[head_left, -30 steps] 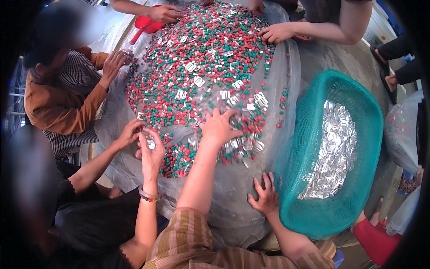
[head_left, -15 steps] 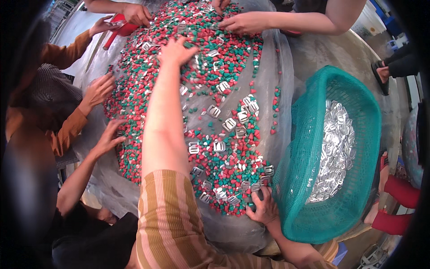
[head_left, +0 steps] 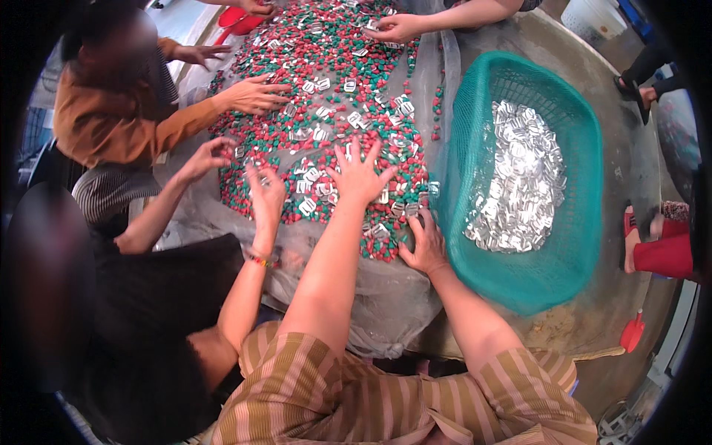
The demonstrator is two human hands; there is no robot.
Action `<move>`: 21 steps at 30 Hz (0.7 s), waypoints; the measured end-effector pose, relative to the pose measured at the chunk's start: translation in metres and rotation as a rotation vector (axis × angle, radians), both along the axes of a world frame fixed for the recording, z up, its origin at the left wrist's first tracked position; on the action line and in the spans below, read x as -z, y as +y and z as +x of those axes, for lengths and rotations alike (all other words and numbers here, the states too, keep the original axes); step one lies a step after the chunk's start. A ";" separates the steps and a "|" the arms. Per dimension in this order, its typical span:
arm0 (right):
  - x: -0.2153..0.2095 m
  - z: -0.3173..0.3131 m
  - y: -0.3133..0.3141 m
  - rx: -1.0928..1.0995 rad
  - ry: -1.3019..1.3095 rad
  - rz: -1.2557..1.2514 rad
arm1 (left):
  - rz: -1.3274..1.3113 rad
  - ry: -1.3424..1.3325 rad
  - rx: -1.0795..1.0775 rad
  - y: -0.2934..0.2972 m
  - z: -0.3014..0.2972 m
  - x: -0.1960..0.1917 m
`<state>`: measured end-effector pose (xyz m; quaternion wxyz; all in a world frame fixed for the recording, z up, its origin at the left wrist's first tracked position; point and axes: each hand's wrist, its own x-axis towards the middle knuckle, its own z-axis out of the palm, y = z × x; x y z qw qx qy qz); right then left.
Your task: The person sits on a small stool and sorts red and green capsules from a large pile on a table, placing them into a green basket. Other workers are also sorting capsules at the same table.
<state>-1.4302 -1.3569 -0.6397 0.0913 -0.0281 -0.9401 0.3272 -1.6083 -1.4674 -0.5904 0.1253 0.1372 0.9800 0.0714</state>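
My left hand [head_left: 359, 176] lies palm down with spread fingers on a bed of small red, green and whitish chips [head_left: 297, 137]. Silver slider buckles [head_left: 306, 205] are scattered among the chips around it. Nearer the right edge of the bed, my right hand [head_left: 427, 246] rests with thumb and fingers apart and slightly curved, next to chips and a few buckles. Nothing held shows in it, though its palm side is hidden. Close by on the right stands a teal mesh-lined basket [head_left: 586, 167] containing a heap of loose silver buckles [head_left: 519, 182].
Clear plastic sheeting [head_left: 348, 300] lies under the chips. Co-workers' hands [head_left: 259, 95] reach in from the left, and another hand [head_left: 400, 27] from the far side. A red scoop [head_left: 241, 21] lies far left; a red dustpan [head_left: 633, 331] is at the lower right.
My left hand has drawn back toward me from the far chips. The view has shifted, with the basket appearing higher. Co-workers' hands on the left now reach further in over the chips.
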 end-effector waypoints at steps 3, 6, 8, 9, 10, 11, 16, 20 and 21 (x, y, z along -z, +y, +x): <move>-0.005 0.005 0.001 -0.021 -0.037 -0.025 | -0.037 0.033 0.019 -0.005 0.051 0.004; -0.003 0.018 0.006 -0.067 -0.010 0.001 | -0.013 -0.044 0.061 -0.012 0.081 0.005; -0.012 0.026 0.009 -0.062 -0.107 0.014 | -0.003 -0.167 0.095 -0.013 0.077 -0.004; -0.028 0.031 0.006 -0.065 -0.305 0.016 | -0.002 -0.255 0.103 -0.019 0.080 -0.005; -0.058 0.036 -0.003 -0.058 -0.505 0.055 | -0.093 -0.254 0.095 -0.021 0.083 -0.017; -0.075 0.044 -0.007 -0.070 -0.543 0.055 | 0.026 -0.430 0.086 -0.028 0.071 -0.020; -0.086 0.093 -0.011 0.114 -0.445 0.063 | 0.239 -0.109 -0.090 -0.037 0.108 -0.040; -0.089 0.124 -0.022 -0.025 -0.508 0.201 | 0.280 -0.070 -0.085 -0.056 0.152 -0.025; -0.093 0.129 -0.030 -0.039 -0.543 0.230 | 0.266 -0.090 -0.069 -0.062 0.157 -0.024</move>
